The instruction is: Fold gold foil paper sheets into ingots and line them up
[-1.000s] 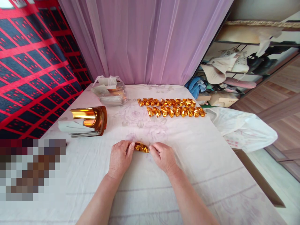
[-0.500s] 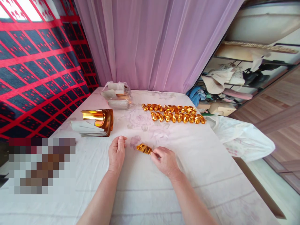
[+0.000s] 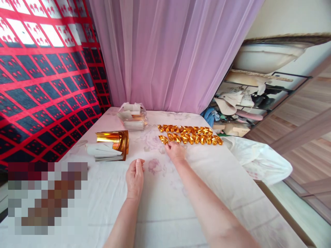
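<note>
My right hand [image 3: 176,152] reaches to the left end of the front row, its thumb and fingers pinching the near end of a folded gold-paper ingot [image 3: 163,139]. This ingot lies beside the other gold-paper ingots [image 3: 196,138] of that row. Behind them runs a second row of shiny ingots [image 3: 184,129]. Nearer to me, my left hand [image 3: 135,177] rests on the cloth with its fingers curled in and the thumb on top; nothing shows in it. A stack of gold foil paper sheets [image 3: 124,146], partly curled with white backs, lies to its left.
A clear plastic bag [image 3: 132,119] with more paper sits at the back left of the cloth-covered table [image 3: 160,213]. Purple curtains [image 3: 160,58] hang behind. At right are a white plastic bag [image 3: 261,160] and a loaded shelf rack [image 3: 240,100]. A blurred patch covers the lower left.
My right hand has carried the gold-paper ingot forward from the middle of the table to the left end of the front row. My left hand stays curled on the cloth. The view has tilted up.
</note>
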`<state>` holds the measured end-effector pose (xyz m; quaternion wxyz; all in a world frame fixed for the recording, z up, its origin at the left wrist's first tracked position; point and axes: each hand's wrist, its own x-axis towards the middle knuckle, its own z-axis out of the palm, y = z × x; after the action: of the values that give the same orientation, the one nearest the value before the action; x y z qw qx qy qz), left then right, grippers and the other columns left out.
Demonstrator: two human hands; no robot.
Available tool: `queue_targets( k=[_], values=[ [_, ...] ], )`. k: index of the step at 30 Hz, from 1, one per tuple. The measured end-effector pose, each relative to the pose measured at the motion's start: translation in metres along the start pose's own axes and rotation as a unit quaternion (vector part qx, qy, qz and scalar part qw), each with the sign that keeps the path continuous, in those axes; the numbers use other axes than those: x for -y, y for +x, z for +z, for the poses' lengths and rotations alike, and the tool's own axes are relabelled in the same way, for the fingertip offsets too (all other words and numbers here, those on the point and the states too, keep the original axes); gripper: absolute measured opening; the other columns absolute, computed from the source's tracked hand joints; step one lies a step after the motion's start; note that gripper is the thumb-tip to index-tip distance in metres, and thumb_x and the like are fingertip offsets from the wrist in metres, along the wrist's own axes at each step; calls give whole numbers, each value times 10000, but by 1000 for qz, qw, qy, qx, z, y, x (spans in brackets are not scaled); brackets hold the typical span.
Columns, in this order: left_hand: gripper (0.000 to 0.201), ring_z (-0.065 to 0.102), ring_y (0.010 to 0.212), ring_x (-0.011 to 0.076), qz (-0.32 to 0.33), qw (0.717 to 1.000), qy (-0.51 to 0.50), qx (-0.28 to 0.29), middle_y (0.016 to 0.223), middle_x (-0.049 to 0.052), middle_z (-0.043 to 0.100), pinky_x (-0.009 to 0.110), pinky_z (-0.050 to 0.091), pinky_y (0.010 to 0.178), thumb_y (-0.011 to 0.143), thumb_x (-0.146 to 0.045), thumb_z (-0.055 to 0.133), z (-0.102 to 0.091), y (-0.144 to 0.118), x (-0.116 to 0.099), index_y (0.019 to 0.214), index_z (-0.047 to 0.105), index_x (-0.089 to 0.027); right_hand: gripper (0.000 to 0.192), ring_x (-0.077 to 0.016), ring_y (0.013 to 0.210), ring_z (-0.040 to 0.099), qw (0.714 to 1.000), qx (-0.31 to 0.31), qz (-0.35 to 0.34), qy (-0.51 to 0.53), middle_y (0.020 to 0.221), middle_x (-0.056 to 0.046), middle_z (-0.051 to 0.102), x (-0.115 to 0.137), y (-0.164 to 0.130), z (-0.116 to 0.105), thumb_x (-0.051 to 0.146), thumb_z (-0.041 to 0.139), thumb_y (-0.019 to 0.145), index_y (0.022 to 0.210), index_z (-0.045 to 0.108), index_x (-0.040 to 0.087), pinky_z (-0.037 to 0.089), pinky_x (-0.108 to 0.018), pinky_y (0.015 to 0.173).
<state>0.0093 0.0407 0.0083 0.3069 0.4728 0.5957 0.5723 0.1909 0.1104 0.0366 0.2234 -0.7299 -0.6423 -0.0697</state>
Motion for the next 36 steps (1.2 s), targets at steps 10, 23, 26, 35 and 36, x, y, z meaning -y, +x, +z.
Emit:
queue_targets(
  k=[10,23,26,35,36],
  values=[
    [448,593,588,161,-4,1000,-1,13,657,13,614,275,498,591,889,-568,430,2,0,-1,787,658,-196,383,-142,755,635,997,48,58,-22,776,-79,687,11,26,25,295,426,960,851,732,92,326,-267,626],
    [481,563,556,162,-24,999,-43,-13,594,1,584,272,468,557,821,-636,493,5,0,-4,730,665,-196,406,-219,795,679,990,88,106,-22,870,-115,754,11,30,25,446,456,957,881,773,205,447,-290,702],
    [498,548,527,152,-35,996,-68,-46,564,-11,555,264,456,534,839,-647,470,5,1,-3,715,636,-194,423,-220,804,678,993,94,76,-6,871,-113,752,16,28,18,438,435,971,856,764,197,429,-284,697],
    [559,437,456,125,-45,976,-140,-158,483,-36,423,258,382,471,910,-649,361,-8,8,-3,556,431,-222,180,-145,924,663,975,157,-97,127,974,13,752,100,29,22,400,597,896,906,719,268,416,-223,768],
    [561,429,450,127,-47,974,-144,-170,476,-38,410,261,377,466,912,-650,348,-12,11,-3,552,420,-226,181,-141,924,665,972,161,-96,140,980,19,749,110,31,25,408,599,896,938,710,272,422,-222,767]
  ],
)
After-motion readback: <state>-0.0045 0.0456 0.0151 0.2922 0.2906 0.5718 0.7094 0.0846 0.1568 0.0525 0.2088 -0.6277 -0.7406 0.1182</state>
